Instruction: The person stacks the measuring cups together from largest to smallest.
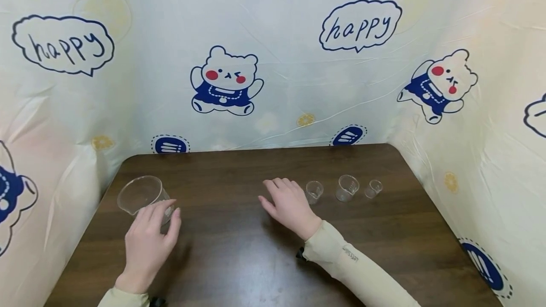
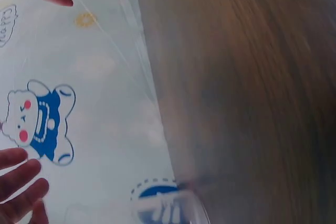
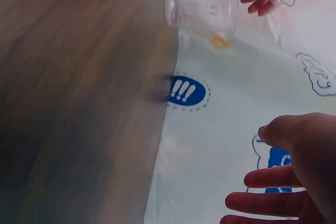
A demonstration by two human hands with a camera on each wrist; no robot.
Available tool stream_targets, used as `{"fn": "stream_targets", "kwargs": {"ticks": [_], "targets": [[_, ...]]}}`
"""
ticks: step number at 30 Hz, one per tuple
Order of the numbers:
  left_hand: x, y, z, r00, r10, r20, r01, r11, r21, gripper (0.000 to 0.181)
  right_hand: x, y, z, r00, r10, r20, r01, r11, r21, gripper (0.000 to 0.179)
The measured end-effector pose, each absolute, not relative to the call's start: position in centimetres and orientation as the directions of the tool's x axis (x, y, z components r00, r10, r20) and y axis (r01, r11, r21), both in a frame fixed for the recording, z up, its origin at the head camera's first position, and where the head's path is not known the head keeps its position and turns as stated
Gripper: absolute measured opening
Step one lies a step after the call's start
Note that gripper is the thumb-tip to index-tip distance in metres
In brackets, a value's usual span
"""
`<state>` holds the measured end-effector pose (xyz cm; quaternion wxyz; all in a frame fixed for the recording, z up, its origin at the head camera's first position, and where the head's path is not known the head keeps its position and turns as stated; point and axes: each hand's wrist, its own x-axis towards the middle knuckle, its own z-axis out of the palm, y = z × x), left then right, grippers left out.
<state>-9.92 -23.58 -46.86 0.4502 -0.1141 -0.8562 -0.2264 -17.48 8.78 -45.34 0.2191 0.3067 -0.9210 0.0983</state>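
A large clear glass beaker [image 1: 137, 192] stands upright on the left side of the table. My left hand [image 1: 147, 240] hovers by its near right side, fingers loosely spread, overlapping the glass in the head view. From the right wrist view, that hand appears above the level of the beaker's rim and apart from it. My right hand [image 1: 292, 207] is held over the middle right of the table with relaxed fingers, holding nothing. Just beyond its wrist side is a small beaker [image 1: 314, 193], partly covered by the hand in the head view.
To the right of the small beaker stand a slightly bigger one [image 1: 347, 188] and a tiny one [image 1: 374, 189], roughly in a row. Everything sits on a dark wooden table [image 1: 239, 250]. A printed cloth [image 1: 290, 75] hangs behind it and along both sides.
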Motion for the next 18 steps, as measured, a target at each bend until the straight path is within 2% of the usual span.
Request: {"fn": "stream_targets", "kwargs": {"ticks": [6,18], "targets": [[-9.3,-25.9,-46.4,-0.545,-0.088,0.834,0.372,0.866,0.335,0.035,-17.4,6.3,-45.0,-0.697,-0.557,0.451,-0.631,0.775,-0.018,0.036],[-8.3,-30.3,-47.1,-0.598,-0.344,0.724,0.234,0.788,0.569,0.034,-17.7,1.5,-45.5,-0.662,-0.618,0.425,-0.659,0.749,0.063,0.034]]}}
